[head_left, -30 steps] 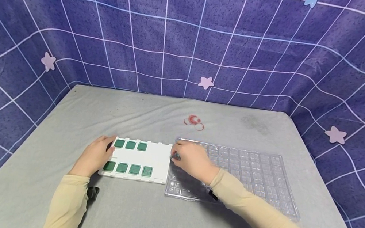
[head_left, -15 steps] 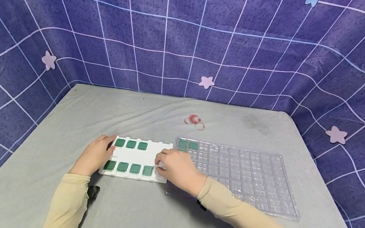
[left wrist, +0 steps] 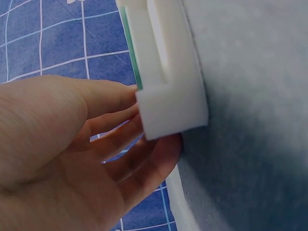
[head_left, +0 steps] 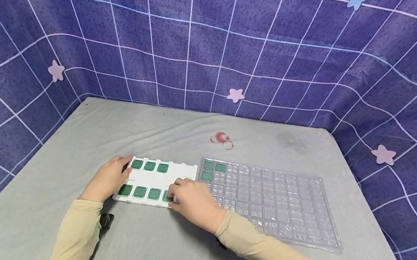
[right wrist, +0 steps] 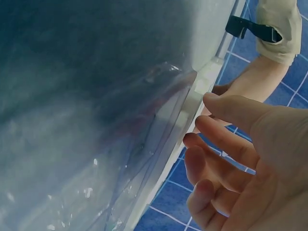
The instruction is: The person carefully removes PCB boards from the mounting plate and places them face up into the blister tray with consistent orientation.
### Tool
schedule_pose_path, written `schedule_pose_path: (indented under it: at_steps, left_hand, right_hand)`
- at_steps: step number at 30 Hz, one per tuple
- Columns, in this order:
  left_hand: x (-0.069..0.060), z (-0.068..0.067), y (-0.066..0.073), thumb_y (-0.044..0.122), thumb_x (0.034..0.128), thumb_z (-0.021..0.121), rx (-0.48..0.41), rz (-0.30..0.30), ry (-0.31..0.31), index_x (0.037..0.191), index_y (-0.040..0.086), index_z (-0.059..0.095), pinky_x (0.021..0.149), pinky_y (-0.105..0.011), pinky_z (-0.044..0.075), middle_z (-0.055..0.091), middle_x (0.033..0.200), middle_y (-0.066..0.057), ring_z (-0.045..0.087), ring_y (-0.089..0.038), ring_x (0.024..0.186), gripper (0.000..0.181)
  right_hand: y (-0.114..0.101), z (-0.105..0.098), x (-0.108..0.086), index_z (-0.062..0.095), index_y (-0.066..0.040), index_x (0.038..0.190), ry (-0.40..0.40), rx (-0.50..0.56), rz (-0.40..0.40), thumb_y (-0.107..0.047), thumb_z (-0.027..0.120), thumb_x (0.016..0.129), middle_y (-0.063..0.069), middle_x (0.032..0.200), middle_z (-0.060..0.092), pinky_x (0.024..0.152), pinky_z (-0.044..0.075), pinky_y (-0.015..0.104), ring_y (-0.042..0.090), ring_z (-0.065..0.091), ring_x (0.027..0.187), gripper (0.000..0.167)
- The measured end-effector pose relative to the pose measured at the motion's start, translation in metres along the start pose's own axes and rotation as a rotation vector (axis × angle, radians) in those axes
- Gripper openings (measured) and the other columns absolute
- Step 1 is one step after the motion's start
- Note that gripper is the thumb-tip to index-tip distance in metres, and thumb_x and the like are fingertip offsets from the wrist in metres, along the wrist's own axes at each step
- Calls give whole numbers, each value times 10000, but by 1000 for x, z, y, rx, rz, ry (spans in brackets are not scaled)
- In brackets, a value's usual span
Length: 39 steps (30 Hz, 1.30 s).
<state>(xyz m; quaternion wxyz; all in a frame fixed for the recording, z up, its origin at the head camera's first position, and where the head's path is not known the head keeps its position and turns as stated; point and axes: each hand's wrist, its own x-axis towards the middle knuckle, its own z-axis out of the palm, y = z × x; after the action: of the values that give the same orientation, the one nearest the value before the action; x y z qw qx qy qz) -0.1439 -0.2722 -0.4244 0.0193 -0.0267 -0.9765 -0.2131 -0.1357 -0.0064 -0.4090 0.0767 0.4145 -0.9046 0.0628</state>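
A white tray (head_left: 150, 178) lies on the table and carries small square green circuit boards in two rows, three at the back and several along the front. My left hand (head_left: 107, 178) grips its left end, thumb at the upper edge and fingers around the end in the left wrist view. My right hand (head_left: 195, 200) is over the front right part, fingertips at the last front-row circuit board (head_left: 165, 196) and partly covering it. In the right wrist view my right thumb and forefinger stand apart at the tray's edge, with nothing visible between them.
A clear plastic tray (head_left: 274, 195) with many small compartments lies to the right, close against the white one. Three green circuit boards (head_left: 209, 165) sit in its back left corner. A purple grid-patterned cloth (head_left: 217, 43) hangs behind the grey-covered table (head_left: 137, 240).
My right hand has moved left and forward from the clear tray's back left corner to the white tray's front row, uncovering three boards in the clear tray. My left hand stays put.
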Motion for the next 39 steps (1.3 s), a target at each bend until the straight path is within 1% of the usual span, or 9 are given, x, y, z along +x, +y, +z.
schedule_pose_path:
  at_steps: [5,14,22,30,35,39]
  left_hand:
    - [0,0,-1,84,1018,552,7,1,-6,1433,-122,493,1008,-636,488,564,1326,-364,583,-530,1189,466]
    - [-1,2,-2,83,1019,556,9,2,-8,1430,-130,490,993,-640,493,562,1318,-373,585,-537,1174,467]
    - [-1,2,-1,82,1019,544,1,1,4,1428,-121,499,1019,-635,484,569,1327,-358,582,-528,1196,458]
    - [1,1,-2,77,1014,544,2,15,10,1415,-126,510,1019,-631,484,576,1313,-357,583,-528,1192,450]
    - [1,1,-1,72,1011,548,6,20,20,1407,-130,516,1015,-628,489,583,1304,-355,592,-523,1185,446]
    - [1,0,0,71,1011,550,8,22,17,1408,-134,512,1017,-631,486,579,1309,-361,586,-530,1190,449]
  right_hand:
    - [-2,3,0,745,-250,928,20,-8,4,-353,815,856,-135,893,682,560,491,198,23,632,756,144]
    - [-5,7,2,737,-255,918,25,-35,40,-339,808,857,-134,882,692,526,461,198,49,658,778,126]
    - [-6,8,5,722,-261,899,35,-73,35,-347,814,850,-146,866,691,556,490,212,45,660,762,135]
    - [-6,7,5,720,-254,863,54,-55,30,-304,811,836,-150,834,687,550,484,208,30,648,720,107]
    - [-5,6,5,735,-253,873,56,-41,34,-284,801,838,-148,843,692,538,475,201,17,649,706,81]
    - [-5,6,5,750,-260,888,54,-41,33,-292,795,843,-150,856,697,514,459,196,14,630,667,72]
